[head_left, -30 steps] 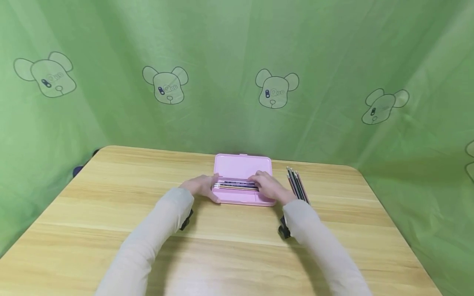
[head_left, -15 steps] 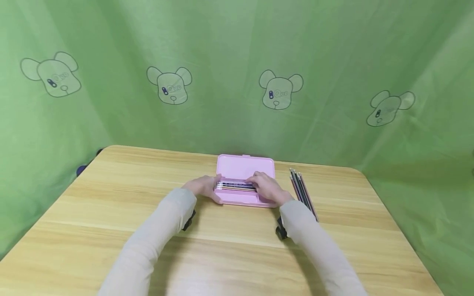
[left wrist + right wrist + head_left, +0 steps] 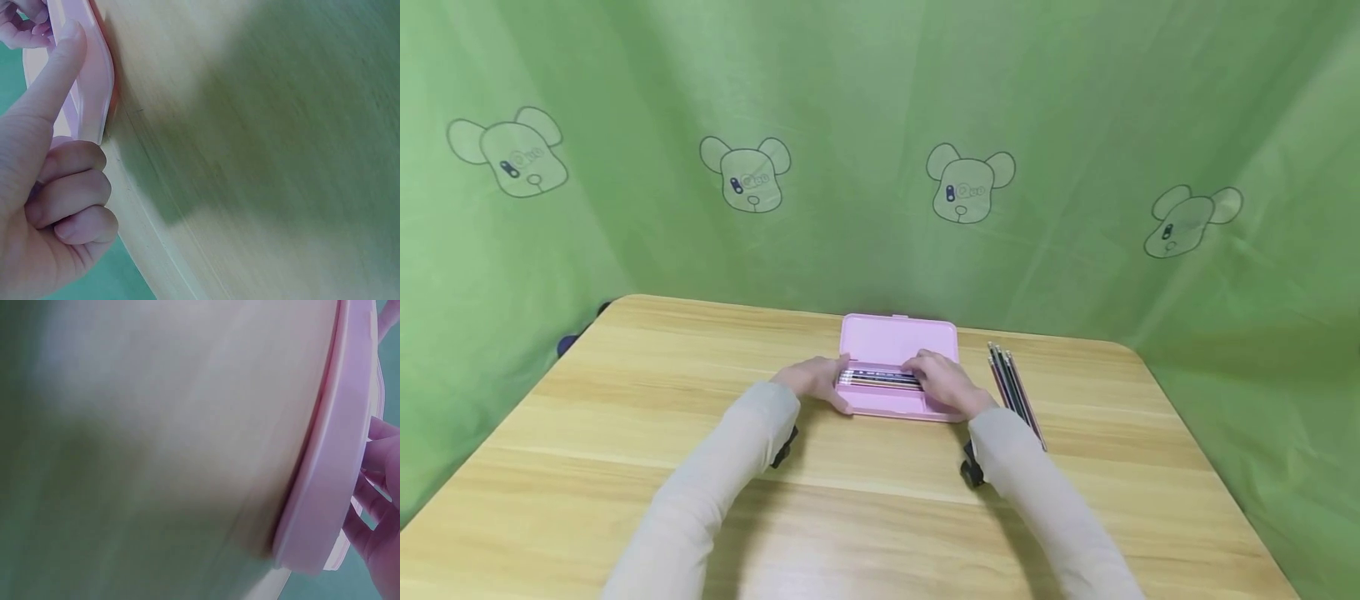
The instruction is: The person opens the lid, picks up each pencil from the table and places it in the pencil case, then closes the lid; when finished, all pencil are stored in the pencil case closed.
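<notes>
Open pink pencil case [image 3: 897,338] by the far edge of the surface [image 3: 865,508]
The left hand [image 3: 817,380] grips its left end, thumb against the front wall; the right hand [image 3: 946,382] reaches over the pencils inside [image 3: 876,379], whether pinching any I cannot tell; loose pencils [image 3: 1018,396] lie just beside, toward the far right corner.

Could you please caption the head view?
Left hand grips an open pink pencil case, right hand at the pencils inside.
</notes>
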A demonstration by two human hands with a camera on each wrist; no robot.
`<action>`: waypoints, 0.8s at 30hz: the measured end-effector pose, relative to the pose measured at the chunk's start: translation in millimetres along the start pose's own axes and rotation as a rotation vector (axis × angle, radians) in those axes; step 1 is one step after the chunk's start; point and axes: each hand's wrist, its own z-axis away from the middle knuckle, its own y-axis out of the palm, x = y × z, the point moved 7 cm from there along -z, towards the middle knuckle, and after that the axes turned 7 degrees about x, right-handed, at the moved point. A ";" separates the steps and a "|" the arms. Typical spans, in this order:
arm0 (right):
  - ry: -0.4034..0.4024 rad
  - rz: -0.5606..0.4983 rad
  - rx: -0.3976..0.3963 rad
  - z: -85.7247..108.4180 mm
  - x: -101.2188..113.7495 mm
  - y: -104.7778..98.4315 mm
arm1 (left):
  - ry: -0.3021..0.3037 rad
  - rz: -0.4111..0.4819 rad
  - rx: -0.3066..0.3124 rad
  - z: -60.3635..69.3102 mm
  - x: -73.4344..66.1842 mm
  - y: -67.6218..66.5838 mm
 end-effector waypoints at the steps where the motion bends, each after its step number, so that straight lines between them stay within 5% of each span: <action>1: 0.001 -0.003 0.001 0.7 0.0 -0.5 | -0.001 -0.002 -0.001 0.4 0.0 -0.3; 24: 0.071 -0.097 -0.037 36.6 -40.7 -35.0 | -0.001 -0.022 0.004 -1.8 1.6 0.0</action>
